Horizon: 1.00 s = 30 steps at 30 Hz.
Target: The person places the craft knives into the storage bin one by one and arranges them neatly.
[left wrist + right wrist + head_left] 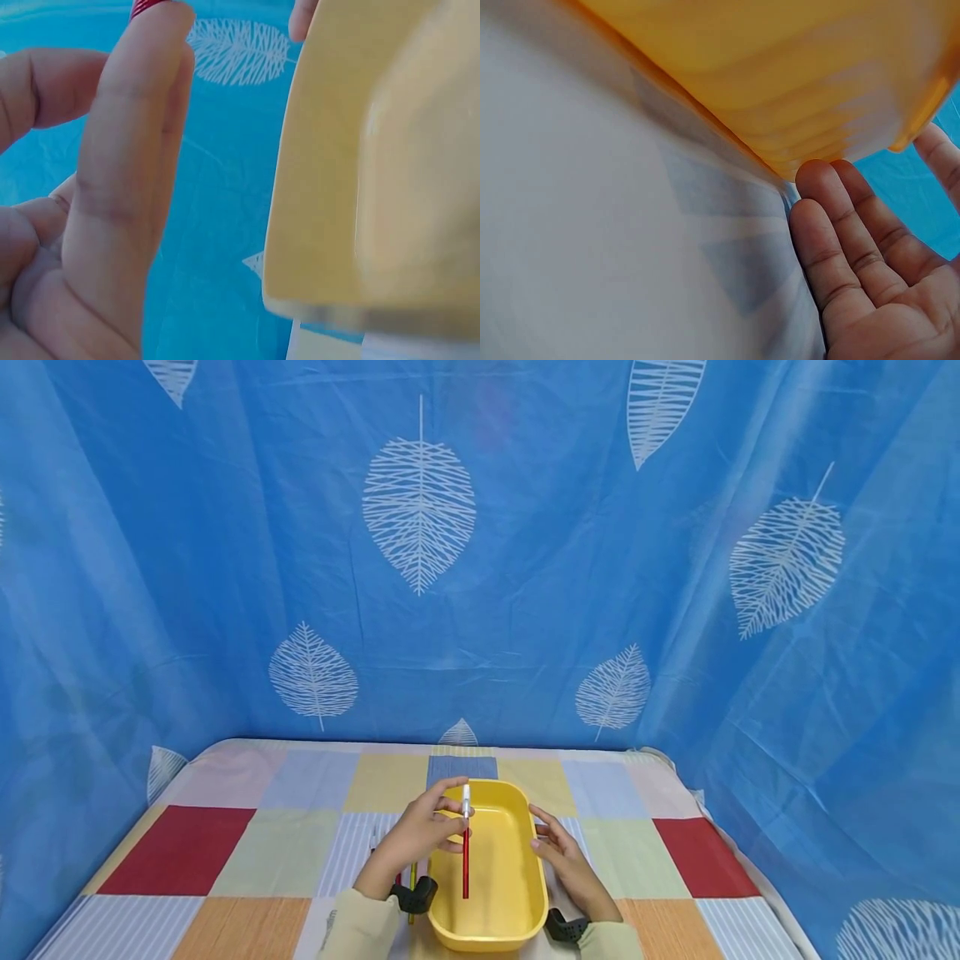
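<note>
My left hand (422, 828) pinches a slim red pen-like tool (466, 860) with a silvery-white upper end. The tool stands upright over the yellow plastic tray (542, 893), its red end pointing down. In the left wrist view only a bit of its ribbed red part (147, 6) shows at the fingertips. My right hand (566, 862) is at the tray's right side, thumb near the rim. In the right wrist view its loosely bent fingers (817, 232) are right at the tray's outer wall (780, 82).
Left of the tray, partly hidden behind my left wrist, lie a yellow slim tool (412, 877) and a red one with a silvery end (374, 837). A patchwork cloth (277, 852) covers the table. Blue leaf-print curtains (525, 568) hang behind and at both sides.
</note>
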### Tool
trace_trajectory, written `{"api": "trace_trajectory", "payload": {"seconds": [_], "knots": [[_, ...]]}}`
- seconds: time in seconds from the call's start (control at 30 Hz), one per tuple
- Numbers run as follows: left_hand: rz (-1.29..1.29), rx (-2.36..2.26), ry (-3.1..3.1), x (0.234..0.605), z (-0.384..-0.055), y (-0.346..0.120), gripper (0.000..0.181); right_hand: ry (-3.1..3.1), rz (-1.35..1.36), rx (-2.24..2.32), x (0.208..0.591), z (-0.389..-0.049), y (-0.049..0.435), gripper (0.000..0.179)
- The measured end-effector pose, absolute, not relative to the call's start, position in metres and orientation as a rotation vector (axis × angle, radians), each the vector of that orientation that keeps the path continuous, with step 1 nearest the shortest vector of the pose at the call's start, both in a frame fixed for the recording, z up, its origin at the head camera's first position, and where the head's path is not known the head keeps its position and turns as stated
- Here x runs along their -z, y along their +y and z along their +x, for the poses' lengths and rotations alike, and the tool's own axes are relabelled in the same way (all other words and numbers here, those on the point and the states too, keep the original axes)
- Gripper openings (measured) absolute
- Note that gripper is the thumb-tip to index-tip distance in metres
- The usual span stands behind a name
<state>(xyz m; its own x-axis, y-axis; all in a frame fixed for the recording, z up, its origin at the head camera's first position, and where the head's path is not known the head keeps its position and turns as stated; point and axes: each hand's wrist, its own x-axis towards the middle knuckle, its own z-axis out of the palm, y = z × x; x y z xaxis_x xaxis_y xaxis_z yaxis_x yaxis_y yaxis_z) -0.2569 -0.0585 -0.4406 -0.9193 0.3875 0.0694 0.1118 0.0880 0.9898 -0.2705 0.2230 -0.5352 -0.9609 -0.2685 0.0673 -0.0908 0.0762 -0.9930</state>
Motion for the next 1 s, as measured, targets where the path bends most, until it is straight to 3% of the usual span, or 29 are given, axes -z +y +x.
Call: {"api": "trace_trajectory", "payload": {"seconds": [1.0], "knots": [[0.458,-1.934,2.149,0.445,-0.28,-0.013,0.059,2.182,-0.375,2.016,0.535,-0.271,0.224,0.056]]}}
